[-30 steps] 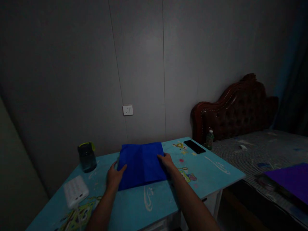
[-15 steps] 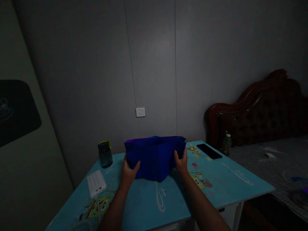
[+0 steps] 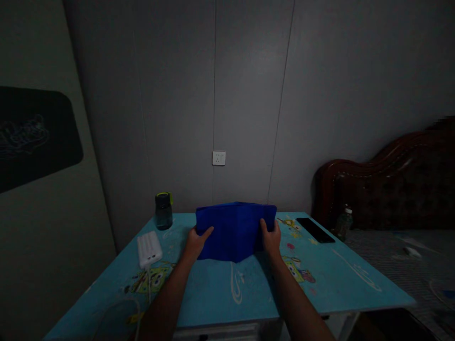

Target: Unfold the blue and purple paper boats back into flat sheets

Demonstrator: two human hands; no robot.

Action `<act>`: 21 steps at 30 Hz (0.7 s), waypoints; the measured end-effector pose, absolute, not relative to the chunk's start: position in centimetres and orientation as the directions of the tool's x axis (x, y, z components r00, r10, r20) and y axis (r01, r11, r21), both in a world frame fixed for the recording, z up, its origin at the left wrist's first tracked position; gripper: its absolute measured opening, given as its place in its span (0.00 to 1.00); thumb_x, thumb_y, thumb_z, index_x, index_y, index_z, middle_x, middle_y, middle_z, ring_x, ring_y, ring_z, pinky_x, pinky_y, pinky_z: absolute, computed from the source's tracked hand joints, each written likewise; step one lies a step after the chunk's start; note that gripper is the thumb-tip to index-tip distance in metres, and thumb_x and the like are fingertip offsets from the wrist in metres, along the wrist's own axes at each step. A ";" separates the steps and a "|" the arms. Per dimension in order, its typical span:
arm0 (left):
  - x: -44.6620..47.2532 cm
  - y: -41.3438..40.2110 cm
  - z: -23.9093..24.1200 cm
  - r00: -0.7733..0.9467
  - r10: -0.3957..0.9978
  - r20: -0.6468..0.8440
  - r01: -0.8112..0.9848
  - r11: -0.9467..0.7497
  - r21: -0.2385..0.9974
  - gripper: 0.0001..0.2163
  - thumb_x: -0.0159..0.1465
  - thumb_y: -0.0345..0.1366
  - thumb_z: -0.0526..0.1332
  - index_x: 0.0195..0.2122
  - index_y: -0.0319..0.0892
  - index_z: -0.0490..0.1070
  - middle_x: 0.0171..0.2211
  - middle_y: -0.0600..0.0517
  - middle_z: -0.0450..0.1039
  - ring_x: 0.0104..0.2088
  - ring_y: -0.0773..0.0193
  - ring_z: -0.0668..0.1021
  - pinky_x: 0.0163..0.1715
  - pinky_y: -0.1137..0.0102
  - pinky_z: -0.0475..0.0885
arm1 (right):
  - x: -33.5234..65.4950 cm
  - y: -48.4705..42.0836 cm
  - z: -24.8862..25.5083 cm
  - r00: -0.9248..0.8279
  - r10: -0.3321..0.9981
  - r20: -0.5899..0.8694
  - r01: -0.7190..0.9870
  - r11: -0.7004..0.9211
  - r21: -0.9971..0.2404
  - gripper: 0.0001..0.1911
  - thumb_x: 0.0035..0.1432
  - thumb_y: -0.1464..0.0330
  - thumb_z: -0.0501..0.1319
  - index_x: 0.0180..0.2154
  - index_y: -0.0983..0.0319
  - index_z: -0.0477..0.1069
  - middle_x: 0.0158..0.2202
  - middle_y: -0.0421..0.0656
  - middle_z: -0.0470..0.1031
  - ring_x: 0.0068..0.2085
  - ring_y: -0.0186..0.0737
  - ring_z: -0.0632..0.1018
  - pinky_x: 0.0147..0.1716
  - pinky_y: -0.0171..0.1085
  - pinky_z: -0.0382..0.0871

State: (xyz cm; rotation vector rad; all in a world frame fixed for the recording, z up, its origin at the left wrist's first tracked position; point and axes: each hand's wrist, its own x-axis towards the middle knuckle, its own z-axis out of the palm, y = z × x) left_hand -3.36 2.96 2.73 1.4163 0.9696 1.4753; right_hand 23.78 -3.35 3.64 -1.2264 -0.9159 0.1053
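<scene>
Both my hands hold a blue folded sheet-like thing (image 3: 232, 232) upright at the far part of the table, with a crease down its middle and layers along its top edge. Whether it is paper or cloth I cannot tell. My left hand (image 3: 196, 241) grips its left side, thumb on the near face and fingers hidden behind. On the right side, my right hand (image 3: 271, 237) grips it likewise, with the thumb in front. Its lower edge is close to the blue patterned tabletop (image 3: 256, 298).
Left of my hands are a dark water bottle (image 3: 164, 212) and a white power bank (image 3: 149, 250) with a cable. A black phone (image 3: 315, 230) lies to the right. Beyond the table's right edge are a clear bottle (image 3: 343, 223) and a bed headboard (image 3: 373, 189).
The blue thing's top layers have come closer together and it looks flatter, its left side now narrower. Both hands keep their grip. The view has shifted a little.
</scene>
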 end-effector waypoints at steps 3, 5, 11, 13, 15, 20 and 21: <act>-3.3 2.8 2.7 -0.024 0.923 0.383 -0.063 -0.384 0.921 0.19 0.56 0.42 0.69 0.46 0.38 0.75 0.43 0.43 0.81 0.43 0.52 0.82 0.49 0.56 0.76 | 23.9 -3.5 3.8 0.674 0.480 0.561 0.418 0.379 -0.826 0.24 0.53 0.49 0.62 0.39 0.63 0.70 0.37 0.48 0.78 0.39 0.47 0.76 0.42 0.42 0.69; -3.1 2.7 2.9 -0.042 0.911 0.411 -0.027 -0.412 0.911 0.19 0.58 0.41 0.67 0.48 0.38 0.74 0.45 0.44 0.80 0.44 0.53 0.82 0.50 0.57 0.76 | 24.1 -3.6 3.9 0.668 0.472 0.575 0.431 0.384 -0.817 0.23 0.53 0.49 0.62 0.37 0.63 0.70 0.34 0.46 0.77 0.37 0.45 0.76 0.40 0.41 0.68; -3.4 1.1 4.5 -0.070 0.792 0.607 0.227 -0.580 0.783 0.16 0.63 0.44 0.60 0.47 0.40 0.74 0.47 0.43 0.79 0.49 0.53 0.80 0.54 0.57 0.73 | 24.3 -2.6 3.7 0.696 0.430 0.575 0.433 0.386 -0.814 0.23 0.51 0.49 0.62 0.35 0.63 0.70 0.32 0.44 0.77 0.35 0.43 0.74 0.38 0.40 0.68; -4.3 -0.1 5.2 0.106 0.664 0.740 0.307 -0.730 0.611 0.14 0.66 0.42 0.55 0.47 0.42 0.74 0.53 0.43 0.75 0.53 0.55 0.77 0.57 0.57 0.70 | 24.4 -1.7 3.5 0.702 0.469 0.536 0.389 0.378 -0.840 0.24 0.50 0.48 0.61 0.34 0.64 0.71 0.31 0.47 0.78 0.34 0.45 0.75 0.37 0.41 0.69; -5.4 -1.7 5.7 0.373 0.495 0.785 0.320 -0.863 0.392 0.13 0.68 0.39 0.52 0.43 0.43 0.76 0.55 0.44 0.74 0.55 0.56 0.76 0.57 0.57 0.70 | 24.4 -0.7 3.3 0.646 0.563 0.515 0.347 0.384 -0.856 0.24 0.50 0.49 0.60 0.35 0.65 0.73 0.33 0.50 0.79 0.35 0.49 0.77 0.38 0.43 0.70; -7.5 -5.7 5.3 0.713 0.333 0.618 0.377 -0.924 0.063 0.13 0.70 0.32 0.51 0.44 0.48 0.75 0.58 0.50 0.72 0.58 0.60 0.73 0.57 0.60 0.69 | 26.2 0.8 3.0 0.322 0.799 0.507 0.504 0.309 -0.807 0.22 0.50 0.61 0.60 0.46 0.63 0.74 0.45 0.51 0.80 0.47 0.51 0.79 0.48 0.47 0.71; -7.5 -6.4 4.8 0.743 0.354 0.568 0.420 -0.907 0.015 0.12 0.70 0.31 0.52 0.44 0.48 0.74 0.59 0.50 0.70 0.58 0.60 0.73 0.57 0.60 0.70 | 27.0 0.8 3.1 0.320 0.819 0.476 0.564 0.239 -0.791 0.24 0.49 0.64 0.60 0.49 0.63 0.73 0.46 0.51 0.80 0.48 0.51 0.79 0.49 0.48 0.71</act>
